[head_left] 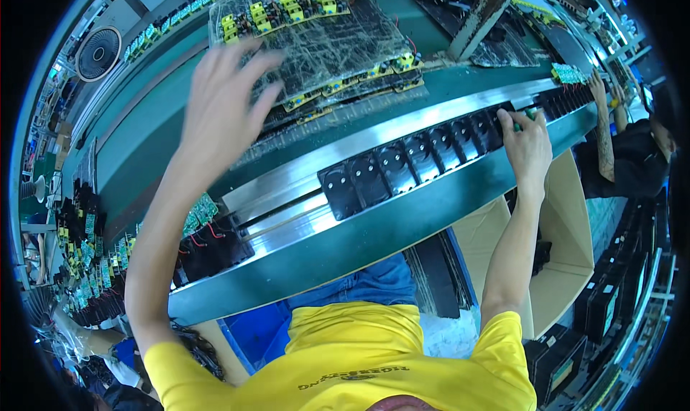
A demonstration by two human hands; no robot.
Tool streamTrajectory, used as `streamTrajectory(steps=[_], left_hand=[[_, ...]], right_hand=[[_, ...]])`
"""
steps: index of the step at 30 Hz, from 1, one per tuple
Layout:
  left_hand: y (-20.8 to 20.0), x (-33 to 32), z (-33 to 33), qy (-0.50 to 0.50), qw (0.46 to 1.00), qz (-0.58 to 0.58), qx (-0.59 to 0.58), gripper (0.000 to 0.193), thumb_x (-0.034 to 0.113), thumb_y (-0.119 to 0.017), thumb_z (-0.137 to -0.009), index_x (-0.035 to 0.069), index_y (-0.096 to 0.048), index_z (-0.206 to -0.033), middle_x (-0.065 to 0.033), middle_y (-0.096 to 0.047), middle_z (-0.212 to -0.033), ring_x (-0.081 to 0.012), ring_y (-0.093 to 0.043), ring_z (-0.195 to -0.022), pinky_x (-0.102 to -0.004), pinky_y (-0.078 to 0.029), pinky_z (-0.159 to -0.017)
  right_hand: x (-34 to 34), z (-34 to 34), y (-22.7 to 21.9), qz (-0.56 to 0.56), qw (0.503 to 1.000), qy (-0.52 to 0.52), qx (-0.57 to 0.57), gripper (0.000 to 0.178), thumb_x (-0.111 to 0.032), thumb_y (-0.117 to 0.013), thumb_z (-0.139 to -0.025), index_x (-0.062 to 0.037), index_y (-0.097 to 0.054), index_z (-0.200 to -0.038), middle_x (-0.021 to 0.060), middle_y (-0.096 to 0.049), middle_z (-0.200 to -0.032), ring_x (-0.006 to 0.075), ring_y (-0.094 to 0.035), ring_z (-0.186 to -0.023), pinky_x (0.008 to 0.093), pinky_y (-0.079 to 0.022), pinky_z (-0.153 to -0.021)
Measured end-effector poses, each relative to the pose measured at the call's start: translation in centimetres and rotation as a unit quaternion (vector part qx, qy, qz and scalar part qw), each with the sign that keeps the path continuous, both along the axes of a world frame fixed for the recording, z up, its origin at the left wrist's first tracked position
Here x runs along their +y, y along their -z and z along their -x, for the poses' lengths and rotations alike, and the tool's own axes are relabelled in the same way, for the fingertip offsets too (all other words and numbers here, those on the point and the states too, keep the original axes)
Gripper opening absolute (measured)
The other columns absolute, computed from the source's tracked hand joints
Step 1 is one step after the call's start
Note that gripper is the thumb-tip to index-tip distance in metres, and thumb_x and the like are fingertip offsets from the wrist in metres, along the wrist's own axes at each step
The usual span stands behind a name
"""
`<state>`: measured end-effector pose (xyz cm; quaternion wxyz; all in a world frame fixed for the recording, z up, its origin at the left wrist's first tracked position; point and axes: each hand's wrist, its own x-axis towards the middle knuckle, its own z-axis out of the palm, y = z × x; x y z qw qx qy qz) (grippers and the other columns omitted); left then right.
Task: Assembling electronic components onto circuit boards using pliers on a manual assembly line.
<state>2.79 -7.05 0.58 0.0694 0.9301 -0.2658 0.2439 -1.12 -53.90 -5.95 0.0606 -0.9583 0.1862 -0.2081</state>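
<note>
Along the near edge of the green bench (388,228), a metal rail (388,136) carries black cases (420,156), lined up, I judge, for easy reach. Toward the far edge, my blurred left hand (226,102) hovers, fingers spread; my right hand's (530,149) fingertips pinch a small green item (530,113) at the row's right end, seemingly for control.

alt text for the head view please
A person's right hand pinches a small green item at the right end of a row of black casings on a metal rail; the blurred left hand is open near a scratched black board carrying yellow electronic components.
</note>
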Motion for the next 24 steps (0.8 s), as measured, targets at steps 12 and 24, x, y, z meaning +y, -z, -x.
streamTrajectory(steps=[12, 24], left_hand=[[5.0, -12.1, -23.7, -0.058, 0.996, -0.063, -0.009, 0.041, 0.031, -0.084, -0.102, 0.007, -0.076, -0.134, -0.0217, -0.075, -0.13, -0.0413, -0.068, -0.126, -0.0559, -0.055, -0.111], [-1.2, -11.7, 1.1, 0.296, 0.918, 0.213, 0.157, 0.083, 0.005, -0.083, -0.095, 0.003, -0.043, -0.168, -0.0219, -0.081, -0.131, -0.0357, -0.081, -0.108, -0.0494, -0.067, -0.091]], right_hand=[[3.0, 5.3, -2.0, -0.013, 0.994, -0.07, -0.08, 0.035, -0.037, -0.087, -0.103, -0.0158, -0.087, -0.13, 0.0128, -0.068, -0.123, 0.0311, -0.07, -0.096, 0.0415, -0.059, -0.081], [12.9, 4.7, -6.7, -0.284, 0.862, -0.383, -0.171, 0.054, -0.01, -0.1, -0.082, -0.0111, -0.086, -0.133, 0.0088, -0.068, -0.115, 0.0234, -0.062, -0.098, 0.0354, -0.054, -0.082]])
